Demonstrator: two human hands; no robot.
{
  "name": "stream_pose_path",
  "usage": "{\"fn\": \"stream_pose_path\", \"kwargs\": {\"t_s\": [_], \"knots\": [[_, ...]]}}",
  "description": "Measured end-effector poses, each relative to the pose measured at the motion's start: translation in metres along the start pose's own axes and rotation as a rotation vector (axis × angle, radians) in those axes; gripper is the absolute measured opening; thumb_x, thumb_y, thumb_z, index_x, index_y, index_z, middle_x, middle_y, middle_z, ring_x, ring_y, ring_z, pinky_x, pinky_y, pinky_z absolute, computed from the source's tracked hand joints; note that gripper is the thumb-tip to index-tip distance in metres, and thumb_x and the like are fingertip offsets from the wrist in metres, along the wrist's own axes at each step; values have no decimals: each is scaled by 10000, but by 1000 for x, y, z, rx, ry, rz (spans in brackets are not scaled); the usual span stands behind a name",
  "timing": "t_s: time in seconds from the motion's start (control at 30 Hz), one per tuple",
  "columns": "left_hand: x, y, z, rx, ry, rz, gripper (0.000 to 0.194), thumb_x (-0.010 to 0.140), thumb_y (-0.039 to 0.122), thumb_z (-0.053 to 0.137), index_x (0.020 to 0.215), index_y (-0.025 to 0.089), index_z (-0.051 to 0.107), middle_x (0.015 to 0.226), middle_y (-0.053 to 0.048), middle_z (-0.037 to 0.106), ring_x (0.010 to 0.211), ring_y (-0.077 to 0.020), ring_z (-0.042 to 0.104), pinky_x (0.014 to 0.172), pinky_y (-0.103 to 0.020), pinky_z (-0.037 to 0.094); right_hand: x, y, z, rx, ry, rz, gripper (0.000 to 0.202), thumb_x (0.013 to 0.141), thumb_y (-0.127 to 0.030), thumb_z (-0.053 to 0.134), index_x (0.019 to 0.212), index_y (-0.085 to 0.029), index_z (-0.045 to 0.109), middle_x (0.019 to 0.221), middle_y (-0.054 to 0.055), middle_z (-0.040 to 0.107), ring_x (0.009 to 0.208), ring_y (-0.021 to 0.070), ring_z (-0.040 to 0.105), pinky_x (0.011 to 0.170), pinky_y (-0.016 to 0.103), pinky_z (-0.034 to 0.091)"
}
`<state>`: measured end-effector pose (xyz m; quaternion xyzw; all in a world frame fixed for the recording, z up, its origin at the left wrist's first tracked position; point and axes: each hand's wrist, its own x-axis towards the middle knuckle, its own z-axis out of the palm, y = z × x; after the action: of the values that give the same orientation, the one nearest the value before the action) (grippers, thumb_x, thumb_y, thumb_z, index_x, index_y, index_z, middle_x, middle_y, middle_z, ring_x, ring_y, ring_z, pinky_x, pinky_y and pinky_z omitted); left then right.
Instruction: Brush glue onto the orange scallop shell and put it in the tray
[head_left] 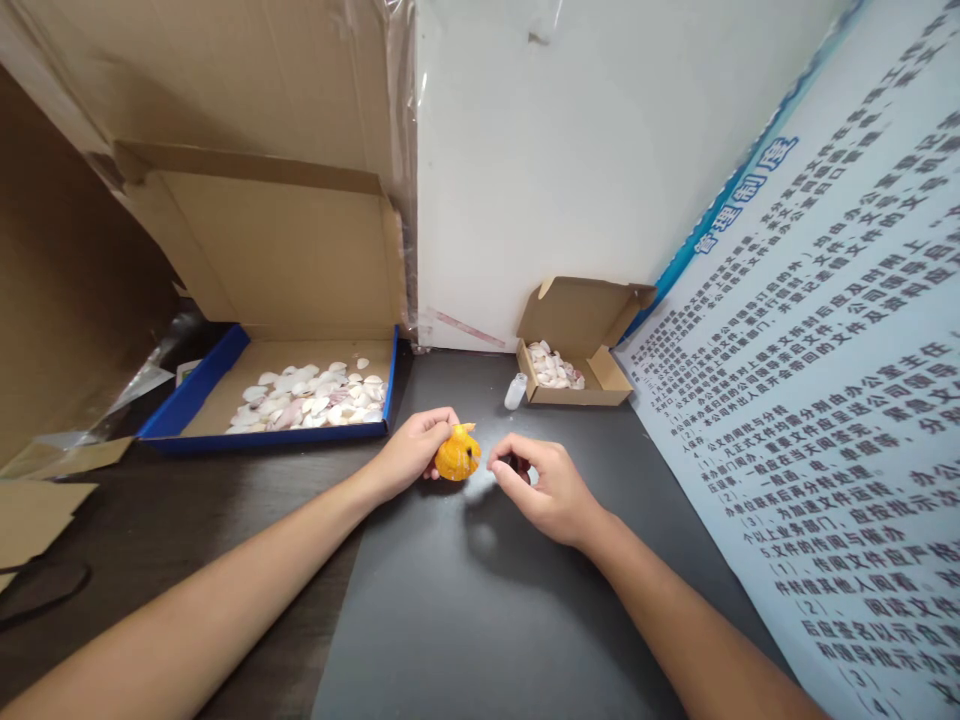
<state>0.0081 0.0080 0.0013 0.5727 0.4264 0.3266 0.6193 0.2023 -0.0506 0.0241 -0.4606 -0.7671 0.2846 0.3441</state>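
My left hand (417,450) is closed on a yellow-orange scallop shell (454,457), gripping its left side. A dark spot shows on the shell's right half, and a small orange tip sticks out at its top. Just to the right, apart from the shell, my right hand (544,483) has thumb and forefinger brought together. Something dark shows inside its curled fingers, but I cannot make out what it is. A small whitish translucent bottle (515,392) is on the dark mat (450,600), beyond my right hand.
At the left, a blue-edged cardboard box (274,437) with its lid raised holds many white shells (315,397). A smaller open cardboard box (577,397) at the back right contains more shells (553,366). A white panel (600,150) stands behind; a printed sheet (825,400) borders the right.
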Motion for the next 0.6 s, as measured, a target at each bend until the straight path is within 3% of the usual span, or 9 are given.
{"fn": "stream_pose_path", "kwargs": {"t_s": [0.1, 0.27, 0.43, 0.6], "knots": [[1, -1, -1, 7, 3, -4, 165, 768, 348, 478, 717, 194, 450, 507, 68, 485, 373, -66, 419, 338, -146, 321, 0, 0, 0, 17, -20, 4, 186, 856, -205, 514, 676, -182, 557, 568, -36, 485, 499, 95, 403, 494, 216, 315], [1, -3, -2, 17, -11, 2, 170, 772, 354, 472, 723, 193, 458, 502, 67, 489, 374, -69, 426, 338, -148, 302, 0, 0, 0, 17, 34, -38, 127, 894, -245, 516, 897, -182, 626, 727, -8, 599, 600, 114, 493, 590, 221, 385], [1, -3, -1, 28, -7, 3, 173, 767, 360, 475, 728, 192, 459, 515, 63, 503, 374, -68, 428, 338, -149, 300, 1, 1, -2, 14, -39, -27, 209, 908, -213, 462, 736, -184, 578, 653, -21, 567, 585, 112, 478, 583, 224, 356], [1, -2, -1, 33, -11, 3, 188, 772, 375, 480, 725, 194, 462, 507, 66, 495, 375, -70, 430, 340, -151, 308, 0, 1, 0, 7, 10, -43, 155, 922, -251, 481, 938, -190, 622, 755, -8, 604, 631, 118, 501, 605, 223, 373]]}}
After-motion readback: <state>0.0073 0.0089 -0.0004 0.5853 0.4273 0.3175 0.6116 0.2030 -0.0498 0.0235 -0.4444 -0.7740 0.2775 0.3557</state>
